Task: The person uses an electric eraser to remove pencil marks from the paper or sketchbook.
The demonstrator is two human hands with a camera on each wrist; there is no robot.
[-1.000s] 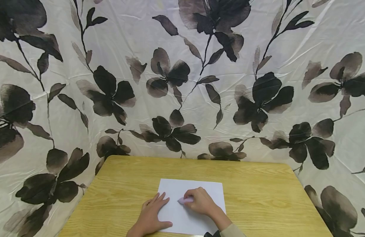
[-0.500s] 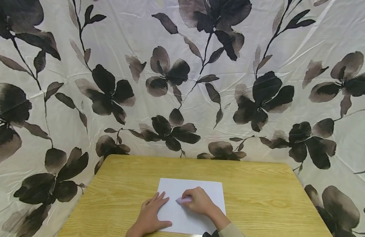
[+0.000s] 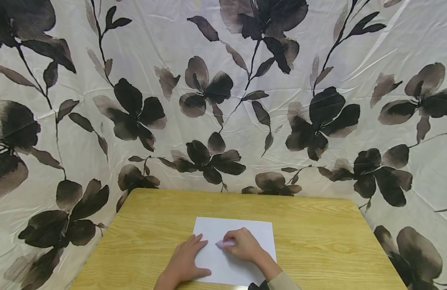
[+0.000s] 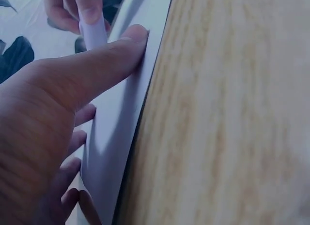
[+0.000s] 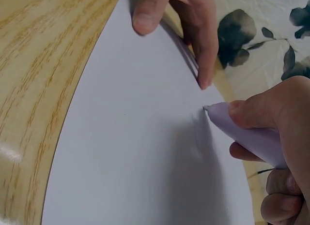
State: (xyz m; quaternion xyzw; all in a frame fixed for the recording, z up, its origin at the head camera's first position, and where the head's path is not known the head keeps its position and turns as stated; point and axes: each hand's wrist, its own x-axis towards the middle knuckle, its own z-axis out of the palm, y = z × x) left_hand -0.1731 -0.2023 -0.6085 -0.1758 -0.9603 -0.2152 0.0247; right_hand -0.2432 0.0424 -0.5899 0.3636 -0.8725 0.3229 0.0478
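A white sheet of paper (image 3: 241,227) lies on the wooden table. My left hand (image 3: 185,257) rests flat on its left side, thumb and fingers spread; in the left wrist view the thumb (image 4: 116,51) presses near the paper's edge. My right hand (image 3: 247,246) grips a thick lilac pen-shaped tool (image 5: 256,135) between thumb and fingers. The tool's small greyish tip (image 5: 206,108) meets the paper or hovers just over it, close to the left fingertips. Faint short lines show on the sheet beside the tip in the right wrist view. The tool's exact kind is unclear.
The yellow wood-grain table (image 3: 317,241) extends around the paper on both sides and behind it. A white cloth (image 3: 274,141) with dark flowers hangs behind and beside the table. Something black (image 3: 257,286) sits by my right wrist at the lower edge.
My right hand and the lilac tool have shifted slightly left across the paper since a second ago. The left hand stays in place on the sheet.
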